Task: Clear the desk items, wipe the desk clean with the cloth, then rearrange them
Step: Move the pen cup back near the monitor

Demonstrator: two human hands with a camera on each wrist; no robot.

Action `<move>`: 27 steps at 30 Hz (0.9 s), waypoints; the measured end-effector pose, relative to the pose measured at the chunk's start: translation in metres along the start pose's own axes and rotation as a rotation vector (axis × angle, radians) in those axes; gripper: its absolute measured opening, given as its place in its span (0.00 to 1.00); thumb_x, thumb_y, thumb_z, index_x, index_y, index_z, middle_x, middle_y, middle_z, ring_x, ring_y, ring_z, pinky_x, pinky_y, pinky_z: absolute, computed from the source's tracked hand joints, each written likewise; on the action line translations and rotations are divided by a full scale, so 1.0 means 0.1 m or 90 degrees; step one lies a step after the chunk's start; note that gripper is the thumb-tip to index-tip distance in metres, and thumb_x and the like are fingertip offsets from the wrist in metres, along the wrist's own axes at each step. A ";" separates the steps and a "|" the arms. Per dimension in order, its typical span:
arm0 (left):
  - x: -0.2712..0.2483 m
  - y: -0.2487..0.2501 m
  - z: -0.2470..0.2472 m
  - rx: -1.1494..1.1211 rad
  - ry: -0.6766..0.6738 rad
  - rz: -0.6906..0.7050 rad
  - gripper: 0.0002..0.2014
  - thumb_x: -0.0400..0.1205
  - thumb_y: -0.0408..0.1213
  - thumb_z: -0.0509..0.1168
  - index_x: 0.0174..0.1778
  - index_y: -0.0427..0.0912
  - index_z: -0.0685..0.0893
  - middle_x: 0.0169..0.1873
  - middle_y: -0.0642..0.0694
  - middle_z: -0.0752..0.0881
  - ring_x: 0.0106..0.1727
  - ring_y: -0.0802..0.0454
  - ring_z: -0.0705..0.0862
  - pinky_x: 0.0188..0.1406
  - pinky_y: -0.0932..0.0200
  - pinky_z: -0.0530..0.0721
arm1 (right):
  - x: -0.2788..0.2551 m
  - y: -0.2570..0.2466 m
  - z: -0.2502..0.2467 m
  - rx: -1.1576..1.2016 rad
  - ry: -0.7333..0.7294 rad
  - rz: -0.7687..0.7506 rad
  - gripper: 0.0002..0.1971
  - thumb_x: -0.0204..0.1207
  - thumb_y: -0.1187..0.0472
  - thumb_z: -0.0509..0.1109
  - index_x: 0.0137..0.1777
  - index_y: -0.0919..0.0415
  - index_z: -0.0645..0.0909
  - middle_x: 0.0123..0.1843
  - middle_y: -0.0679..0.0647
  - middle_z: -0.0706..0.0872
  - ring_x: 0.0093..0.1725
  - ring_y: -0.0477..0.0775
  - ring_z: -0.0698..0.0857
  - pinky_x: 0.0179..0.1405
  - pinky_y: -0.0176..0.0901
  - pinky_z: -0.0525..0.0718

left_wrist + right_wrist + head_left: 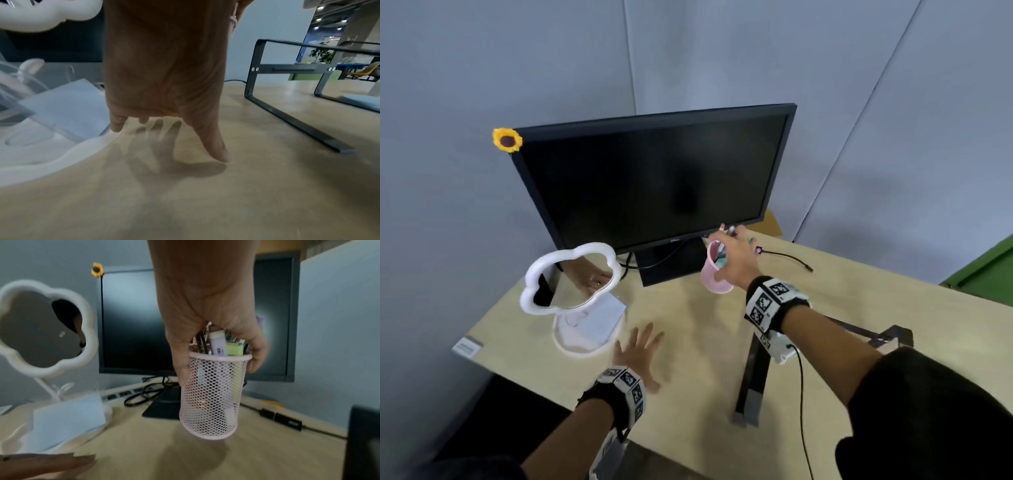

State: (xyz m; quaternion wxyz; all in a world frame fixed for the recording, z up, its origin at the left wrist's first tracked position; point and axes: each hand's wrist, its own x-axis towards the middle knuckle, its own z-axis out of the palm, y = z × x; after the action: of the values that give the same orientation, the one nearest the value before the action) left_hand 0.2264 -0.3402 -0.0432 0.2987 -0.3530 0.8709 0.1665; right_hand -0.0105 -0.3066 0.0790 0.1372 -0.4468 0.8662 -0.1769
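My right hand (736, 260) grips a pink mesh pen holder (714, 270) by its rim, thumb on one side and fingers on the other (216, 356). The pen holder (211, 395) is tilted and lifted a little above the wooden desk (688, 342), with several pens and markers in it. My left hand (637, 353) hovers flat with spread fingers just over the desk, next to the white flower-shaped mirror (570, 277) and its round base (582, 339). A pale blue card (65, 105) leans on that base.
A black monitor (654, 178) with a sunflower clip (507, 139) stands at the back. A black metal stand (753, 380) lies on the desk at the right. A black cable (787, 255) runs behind the pen holder. A power strip (123, 392) lies behind the mirror.
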 end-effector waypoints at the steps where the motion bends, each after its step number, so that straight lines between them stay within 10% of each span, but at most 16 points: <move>1: 0.00 -0.03 0.07 -0.003 -0.007 0.003 0.54 0.73 0.53 0.72 0.82 0.58 0.35 0.80 0.54 0.29 0.83 0.45 0.33 0.80 0.36 0.45 | 0.00 -0.03 0.11 -0.003 -0.010 0.007 0.36 0.55 0.66 0.80 0.63 0.43 0.74 0.66 0.55 0.65 0.61 0.68 0.69 0.57 0.53 0.77; 13: 0.15 -0.10 0.31 -0.029 0.071 0.038 0.58 0.68 0.52 0.76 0.82 0.59 0.39 0.81 0.54 0.30 0.83 0.44 0.36 0.80 0.46 0.60 | 0.07 -0.09 0.82 -0.041 -0.042 0.039 0.29 0.69 0.66 0.71 0.69 0.46 0.72 0.71 0.59 0.62 0.66 0.70 0.66 0.58 0.61 0.77; 27: 0.21 -0.06 0.30 0.037 0.026 -0.004 0.57 0.70 0.54 0.73 0.81 0.57 0.34 0.80 0.50 0.28 0.83 0.41 0.37 0.79 0.42 0.60 | -0.24 0.25 -0.08 -0.022 -0.004 0.040 0.44 0.64 0.52 0.79 0.78 0.45 0.59 0.79 0.57 0.59 0.77 0.68 0.58 0.70 0.80 0.58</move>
State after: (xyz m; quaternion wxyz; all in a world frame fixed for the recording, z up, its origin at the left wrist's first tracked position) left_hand 0.2306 -0.3398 -0.0795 0.2913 -0.3501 0.8803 0.1333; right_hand -0.0186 -0.2720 0.0774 0.1374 -0.4222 0.8823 -0.1562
